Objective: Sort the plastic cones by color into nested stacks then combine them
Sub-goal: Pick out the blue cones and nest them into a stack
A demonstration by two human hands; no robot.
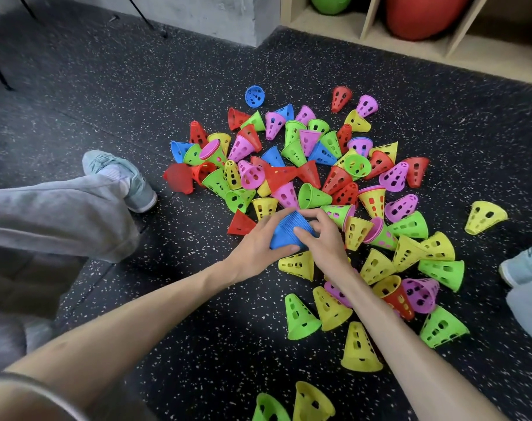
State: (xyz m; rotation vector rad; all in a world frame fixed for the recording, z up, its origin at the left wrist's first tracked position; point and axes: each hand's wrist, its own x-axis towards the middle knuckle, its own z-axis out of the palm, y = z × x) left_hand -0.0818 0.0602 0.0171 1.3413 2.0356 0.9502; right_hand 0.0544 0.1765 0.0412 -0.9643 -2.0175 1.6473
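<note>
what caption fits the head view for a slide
Both hands grip a nested blue cone stack beside a scattered multicolored cone pile.

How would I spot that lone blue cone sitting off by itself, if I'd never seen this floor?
Start at the big heap of coloured cones on the speckled black floor. Look to its far edge, towards the grey wall. The lone blue cone lies there on its side, apart from the heap, its open mouth facing the camera.

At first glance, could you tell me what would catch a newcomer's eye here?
The bright heap of cones in red, yellow, green, pink and blue, strewn over the dark speckled floor at centre. Just below it, the left hand and right hand together hold a nested blue stack.
</note>
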